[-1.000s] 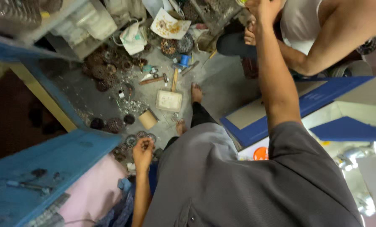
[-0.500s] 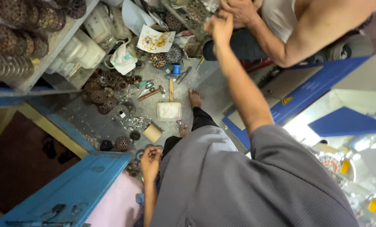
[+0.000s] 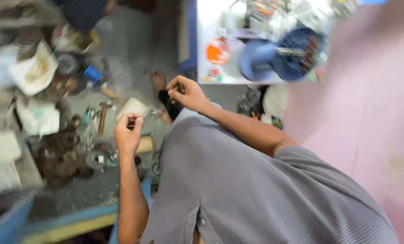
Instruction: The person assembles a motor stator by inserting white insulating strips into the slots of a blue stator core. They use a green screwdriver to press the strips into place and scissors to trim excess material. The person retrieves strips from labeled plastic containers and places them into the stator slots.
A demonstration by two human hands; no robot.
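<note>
My left hand [image 3: 128,131] is raised in front of my grey shirt [image 3: 238,180], its fingers curled and its fingertips pinched together. My right hand [image 3: 187,92] is up at the same height, a little to the right, fingers also pinched shut. Whatever either hand pinches is too small and blurred to make out. The two hands are apart, not touching. Below them I see my bare foot [image 3: 159,82] on the grey floor.
A hammer [image 3: 102,116], a white square tray [image 3: 132,108], a blue cup [image 3: 92,73] and a pile of rusty round parts [image 3: 59,156] litter the floor at left. A blue machine [image 3: 274,58] stands on a white bench at the top. A pink wall [image 3: 360,117] fills the right.
My right arm has pulled back from the other person's hands to near my chest. The view has swung, so that person is out of sight. My left hand has risen slightly.
</note>
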